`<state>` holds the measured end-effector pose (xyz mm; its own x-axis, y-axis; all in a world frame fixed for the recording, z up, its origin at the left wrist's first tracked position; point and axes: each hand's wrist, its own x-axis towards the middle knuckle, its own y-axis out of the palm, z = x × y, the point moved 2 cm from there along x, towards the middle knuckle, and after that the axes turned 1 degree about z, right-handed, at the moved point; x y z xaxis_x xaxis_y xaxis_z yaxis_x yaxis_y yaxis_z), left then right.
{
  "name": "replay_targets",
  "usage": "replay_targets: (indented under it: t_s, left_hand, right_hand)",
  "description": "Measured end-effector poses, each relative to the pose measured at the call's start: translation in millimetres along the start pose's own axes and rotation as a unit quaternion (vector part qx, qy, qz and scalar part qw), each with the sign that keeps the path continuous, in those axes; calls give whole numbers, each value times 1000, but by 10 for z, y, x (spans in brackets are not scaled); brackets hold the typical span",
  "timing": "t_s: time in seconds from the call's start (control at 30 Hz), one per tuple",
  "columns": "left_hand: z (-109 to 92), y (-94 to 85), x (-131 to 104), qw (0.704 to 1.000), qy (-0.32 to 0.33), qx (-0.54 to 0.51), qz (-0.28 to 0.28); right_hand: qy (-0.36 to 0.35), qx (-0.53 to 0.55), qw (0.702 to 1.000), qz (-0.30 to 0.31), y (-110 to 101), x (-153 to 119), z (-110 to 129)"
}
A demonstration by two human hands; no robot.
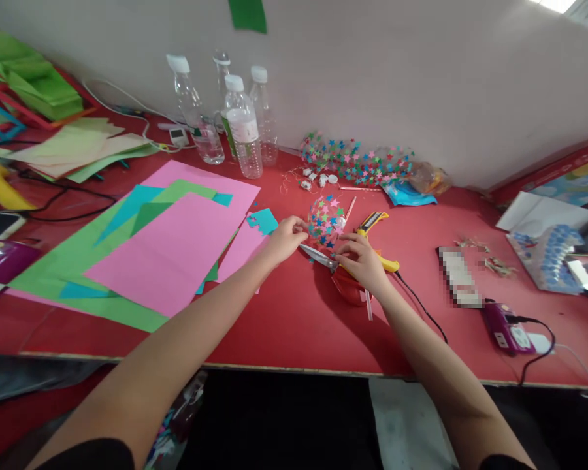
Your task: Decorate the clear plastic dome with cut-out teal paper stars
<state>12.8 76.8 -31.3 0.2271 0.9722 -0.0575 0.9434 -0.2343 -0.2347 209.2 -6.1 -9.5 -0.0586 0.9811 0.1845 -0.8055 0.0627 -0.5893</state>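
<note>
I hold left hand (287,239) and right hand (361,260) curled by the starry ball (325,219) — grip, I can't tell; positioning, I'd say — next calls for care around the near scissors (318,256).

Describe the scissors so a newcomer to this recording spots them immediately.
Find the red table, then the right hand near its middle. The scissors are partly hidden by that hand, blades pointing toward the left hand. Their long, pointed silver blades set them apart from the yellow tool nearby.
</note>
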Motion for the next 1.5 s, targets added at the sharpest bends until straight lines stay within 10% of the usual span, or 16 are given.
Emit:
replay_targets:
  t_s: [0.37,0.53,0.83,1.13,1.5]
  left_hand:
    - [22,165,-85,994,-65,-75,-54]
    - [-32,264,12,991,-92,-89,-34]
    - [-315,264,107,998,54,-27,-26]
    - [-727,-217,-304,948,272,167,16]
    - [-217,-567,-758,955,269,120,41]
  right_hand:
    - [3,68,995,-68,-174,151,17]
    - [34,153,988,-6,-254,304,15]
    - [52,276,960,-4,-105,77,-35]
    - [51,441,893,71,170,-267,418]
    - [2,358,909,213,509,-627,520]
